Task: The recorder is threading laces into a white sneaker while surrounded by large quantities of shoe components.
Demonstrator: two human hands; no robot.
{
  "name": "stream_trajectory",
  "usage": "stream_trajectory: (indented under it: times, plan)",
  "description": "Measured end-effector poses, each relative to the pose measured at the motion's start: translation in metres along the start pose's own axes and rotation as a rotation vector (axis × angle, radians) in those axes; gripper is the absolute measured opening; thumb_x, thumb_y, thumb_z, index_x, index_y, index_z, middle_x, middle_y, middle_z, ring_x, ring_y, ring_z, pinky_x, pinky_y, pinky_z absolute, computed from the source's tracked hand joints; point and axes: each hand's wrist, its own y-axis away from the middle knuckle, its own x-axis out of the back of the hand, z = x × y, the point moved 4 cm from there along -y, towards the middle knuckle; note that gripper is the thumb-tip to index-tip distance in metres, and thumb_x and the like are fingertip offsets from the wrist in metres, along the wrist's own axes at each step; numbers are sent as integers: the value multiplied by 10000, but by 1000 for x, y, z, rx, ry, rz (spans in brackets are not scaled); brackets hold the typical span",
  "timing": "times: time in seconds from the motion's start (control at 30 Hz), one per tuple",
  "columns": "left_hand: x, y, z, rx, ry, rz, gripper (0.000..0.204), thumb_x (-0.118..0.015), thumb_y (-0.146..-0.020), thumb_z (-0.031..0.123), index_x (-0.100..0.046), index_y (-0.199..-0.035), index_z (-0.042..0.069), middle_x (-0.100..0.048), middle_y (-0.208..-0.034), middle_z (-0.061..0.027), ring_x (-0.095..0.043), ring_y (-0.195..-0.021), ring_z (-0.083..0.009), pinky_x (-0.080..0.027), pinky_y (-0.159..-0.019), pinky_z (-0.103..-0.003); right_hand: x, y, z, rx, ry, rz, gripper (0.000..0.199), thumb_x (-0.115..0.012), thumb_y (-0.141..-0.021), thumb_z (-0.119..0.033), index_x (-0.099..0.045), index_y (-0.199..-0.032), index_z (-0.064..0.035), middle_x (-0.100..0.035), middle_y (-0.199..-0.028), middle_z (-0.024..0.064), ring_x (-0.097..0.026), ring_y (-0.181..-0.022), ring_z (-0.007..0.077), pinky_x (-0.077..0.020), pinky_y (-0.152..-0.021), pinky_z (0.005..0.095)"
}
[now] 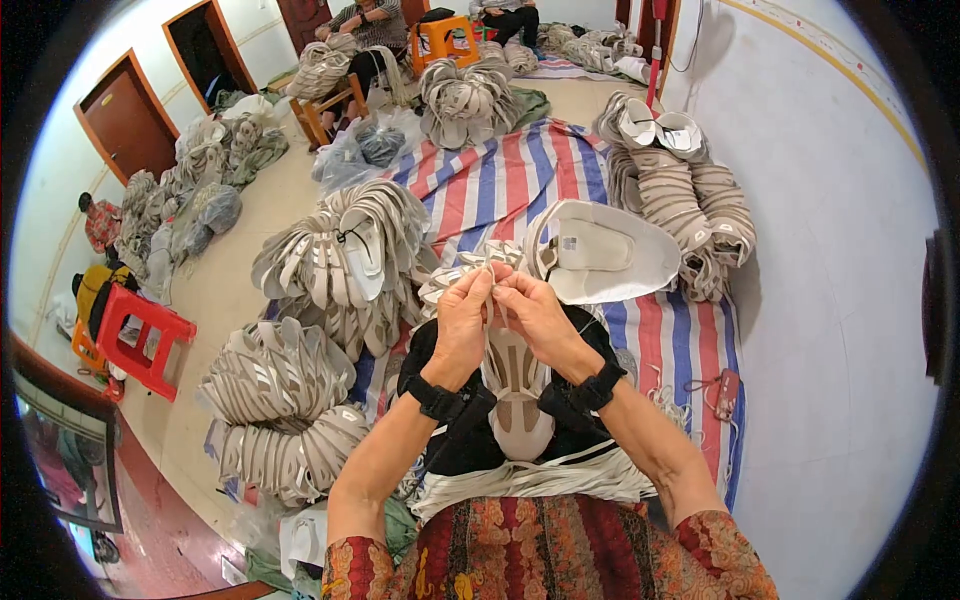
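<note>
Close together in front of me, my left hand [464, 318] and my right hand [538, 312] both pinch a thin off-white shoelace [490, 312] between thumb and fingers. Below them, a beige and white shoe upper [517, 400] rests toe toward me on my dark-covered lap [470, 430]. A bundle of loose pale laces [530, 485] lies across my lap nearest my body. Just beyond my right hand is a stack of uppers with a white inside [605, 255] facing up. My palms hide the exact grip on the lace.
Bundled uppers stand at left [335, 245], lower left [280, 375] and along the right wall [690, 200]. A striped sheet [500, 180] covers the floor. A red stool [145, 340] stands far left. Other people [365, 25] sit at the back. A small red pouch [727, 395] lies at right.
</note>
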Motion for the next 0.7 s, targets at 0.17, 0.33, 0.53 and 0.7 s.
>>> stream_trajectory:
  times: [0.17,0.33,0.53,0.7]
  plan:
    - [9,3,1,12,-59,-57,242,-527,-900,226,-605,-1000,20,-612,-810,-5,-536,-637,-55,-421,-545,-185,-8,9,-14,-61,43,-18,139,-526,-868,-172,-536,-793,-56,-479,-615,-37,-377,-481,28,-274,-421,177]
    - [2,6,1,-6,-40,38,236,-532,-894,221,-629,-968,19,-546,-662,31,-389,-489,-13,-344,-428,-165,-11,12,-16,-50,51,-9,149,-517,-880,-188,-546,-836,-49,-510,-637,-28,-429,-497,23,-291,-418,175]
    - [8,11,3,68,-45,106,238,-542,-890,227,-615,-948,8,-567,-719,3,-482,-571,-57,-394,-498,-200,-8,29,-1,-108,160,-145,223,-474,-919,-242,-545,-888,-33,-532,-656,-14,-483,-527,43,-369,-473,178]
    - [27,6,4,-54,-122,161,254,-530,-896,215,-600,-964,-20,-600,-782,-36,-542,-699,-86,-436,-663,-219,-7,53,18,-212,210,-296,280,-420,-944,-260,-537,-857,-21,-543,-693,4,-505,-629,55,-420,-579,183]
